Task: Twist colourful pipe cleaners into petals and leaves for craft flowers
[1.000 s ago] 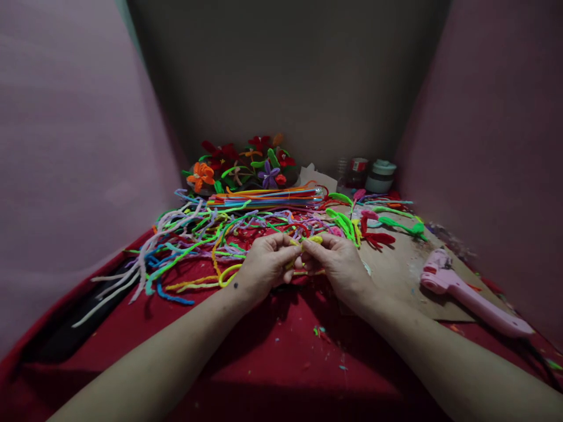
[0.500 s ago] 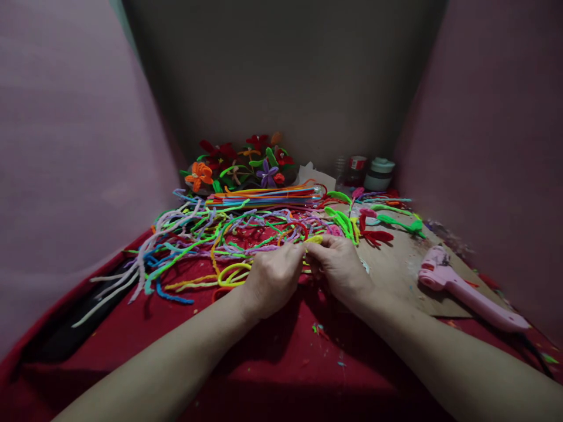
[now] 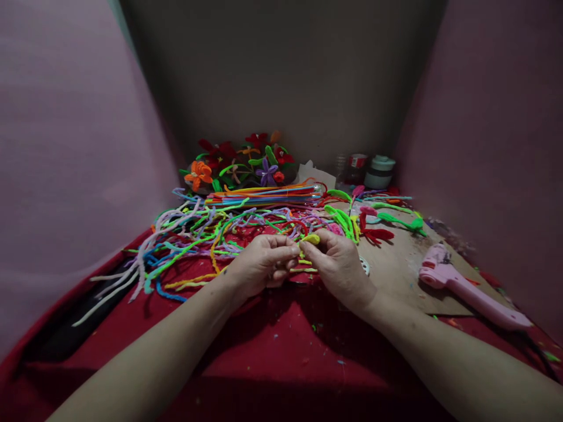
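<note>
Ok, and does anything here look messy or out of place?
Mostly just mess: the fuzzy strips on the left lie in a loose tangle, unlike the straight bundle behind them, and tiny coloured scraps litter the red cloth in front. The yellow piece in the right hand is too small to judge.

hands (image 3: 345, 266) close together | yellow strip (image 3: 312, 239) pinched (tip showing) | purple flower (image 3: 267, 173) behind

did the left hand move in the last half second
Yes. The left hand has shifted leftward, judged against the blue stem: the arm now hides that stem's tip, which lay in plain view then.
</note>
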The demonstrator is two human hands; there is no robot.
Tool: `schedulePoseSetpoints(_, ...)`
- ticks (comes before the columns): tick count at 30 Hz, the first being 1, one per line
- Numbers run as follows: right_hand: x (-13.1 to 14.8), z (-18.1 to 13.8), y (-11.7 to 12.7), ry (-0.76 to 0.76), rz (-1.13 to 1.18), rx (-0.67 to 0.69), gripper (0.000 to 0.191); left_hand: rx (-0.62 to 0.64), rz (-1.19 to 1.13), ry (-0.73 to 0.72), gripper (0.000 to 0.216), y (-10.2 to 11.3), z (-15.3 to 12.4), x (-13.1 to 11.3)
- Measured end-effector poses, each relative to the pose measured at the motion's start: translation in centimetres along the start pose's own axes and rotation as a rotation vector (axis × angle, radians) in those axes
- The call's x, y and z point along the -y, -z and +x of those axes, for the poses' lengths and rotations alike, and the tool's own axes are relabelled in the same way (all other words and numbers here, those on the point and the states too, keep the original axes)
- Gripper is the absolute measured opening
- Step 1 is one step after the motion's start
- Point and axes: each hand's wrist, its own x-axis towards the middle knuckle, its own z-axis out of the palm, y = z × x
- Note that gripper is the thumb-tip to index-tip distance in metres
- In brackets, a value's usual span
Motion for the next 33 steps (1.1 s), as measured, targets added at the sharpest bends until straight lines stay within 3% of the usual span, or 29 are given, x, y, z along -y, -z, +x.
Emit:
schedulePoseSetpoints(3, 0.3, -0.1, 0.0, 0.023, -0.081, -0.031, 0.022, -0.189, 0.403, -0.221, 0.018, -0.7, -0.2, 0.2)
schedulePoseSetpoints(6, 0.5, -0.2, -0.2, -0.026, -0.068, -0.053, 0.022, -0.394, 1.033, -0.552, 0.014, -1.3, -0.5, 0.6)
schedulePoseSetpoints(9, 0.3, 0.0, -0.5, -0.218, 0.157, -0.005, 0.019, -0.511, 1.579, -0.813, 0.02, -1.7, -0.7, 1.1)
schedulePoseSetpoints(11, -0.1, 0.2, -0.7, -0.382, 0.394, 0.053, 0.019, -0.546, 1.748, -0.894, 0.023, -1.8, -0.7, 1.4)
schedulePoseSetpoints(13, -0.4, 0.5, -0.8, -0.497, 0.584, 0.075, 0.021, -0.568, 1.707, -0.877, 0.022, -1.7, -0.6, 1.4)
schedulePoseSetpoints(16, -0.6, 0.8, -0.6, -0.53, 0.697, 0.075, 0.02, -0.515, 1.252, -0.717, 0.016, -1.2, -0.2, 0.9)
schedulePoseSetpoints(19, -0.5, 0.9, -0.1, -0.446, 0.659, 0.101, 0.02, -0.207, 0.686, -0.385, 0.027, -0.7, -0.3, -0.2)
schedulePoseSetpoints(22, -0.2, 0.8, 0.1, -0.339, 0.522, 0.103, 0.018, 0.019, 0.403, -0.127, 0.036, -0.4, -0.6, -0.9)
schedulePoseSetpoints(27, -0.1, 0.3, -0.1, -0.181, 0.274, 0.05, 0.013, -0.05, 0.417, -0.064, 0.033, -0.5, -0.9, -1.0)
schedulePoseSetpoints(33, 0.2, -0.1, -0.2, -0.115, 0.264, 0.165, 0.015, -0.079, 0.425, -0.041, 0.024, -0.4, -1.3, -1.4)
